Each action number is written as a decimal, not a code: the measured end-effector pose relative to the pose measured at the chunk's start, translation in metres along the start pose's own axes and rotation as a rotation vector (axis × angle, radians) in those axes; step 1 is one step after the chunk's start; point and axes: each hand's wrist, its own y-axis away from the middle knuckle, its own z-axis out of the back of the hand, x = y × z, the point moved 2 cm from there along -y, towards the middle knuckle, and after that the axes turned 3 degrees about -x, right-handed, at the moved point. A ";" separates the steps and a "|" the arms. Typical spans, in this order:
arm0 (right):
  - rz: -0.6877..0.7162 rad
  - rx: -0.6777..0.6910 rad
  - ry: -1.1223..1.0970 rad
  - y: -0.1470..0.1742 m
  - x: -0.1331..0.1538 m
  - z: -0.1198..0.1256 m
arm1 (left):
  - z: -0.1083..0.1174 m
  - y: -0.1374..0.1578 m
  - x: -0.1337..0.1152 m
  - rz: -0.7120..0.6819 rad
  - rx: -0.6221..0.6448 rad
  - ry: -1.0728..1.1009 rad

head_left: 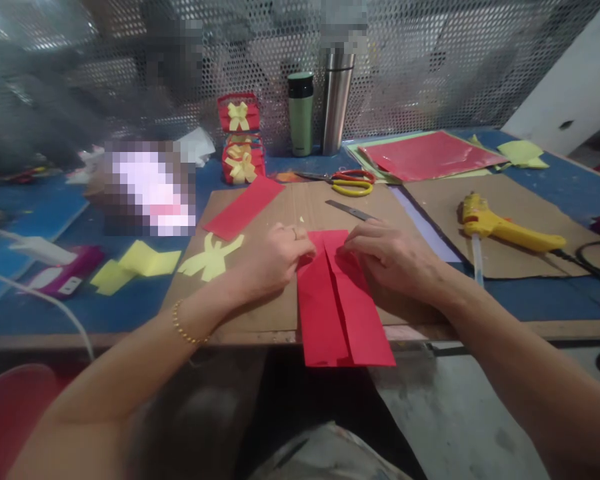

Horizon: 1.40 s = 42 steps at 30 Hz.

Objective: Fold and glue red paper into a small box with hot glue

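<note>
A sheet of red paper (320,313), its two sides folded in to a middle slit, hangs partly over the table's front edge. My left hand (283,257) pinches its far left corner, fingers curled. At the far right corner my right hand (380,250) grips the paper with bent fingers. Just beyond the right hand lies a grey blade (350,210). A flat red paper strip (245,208) and a pale yellow paper cut-out (213,257) lie left of the hands on the cardboard (260,310).
Scissors (353,182) with red and yellow handles lie behind the hands. A yellow glue gun (510,227) rests at right, its cable trailing off. Small red boxes with yellow bows (240,160), a green tumbler (301,117) and a steel flask (336,107) stand at the back.
</note>
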 end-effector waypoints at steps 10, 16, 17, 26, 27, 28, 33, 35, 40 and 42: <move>-0.097 0.019 -0.064 0.001 0.006 0.008 | 0.002 0.004 -0.010 -0.129 0.071 0.289; -0.051 0.047 -0.083 -0.001 0.009 0.006 | 0.000 0.003 -0.004 -0.094 0.152 0.434; -0.057 0.051 -0.076 -0.001 0.008 0.006 | 0.000 0.003 -0.003 -0.081 0.154 0.443; -0.148 0.026 -0.104 0.000 0.006 0.005 | 0.004 -0.002 -0.002 -0.025 0.070 0.426; -0.156 0.017 -0.104 -0.001 0.005 0.005 | 0.003 -0.002 -0.002 -0.019 0.076 0.427; -0.167 0.009 -0.103 -0.001 0.004 0.005 | 0.002 -0.002 -0.002 -0.015 0.079 0.428; -0.219 -0.001 -0.133 -0.003 0.001 0.006 | 0.000 -0.006 -0.001 -0.066 0.046 0.381; -0.203 0.006 -0.135 -0.004 0.001 0.006 | 0.001 -0.008 -0.001 -0.086 0.044 0.336; -0.147 0.039 -0.090 -0.003 0.002 0.005 | 0.000 -0.011 0.000 -0.136 0.027 0.206; -0.140 0.049 -0.084 -0.003 0.002 0.005 | 0.000 -0.010 0.001 -0.164 0.006 0.166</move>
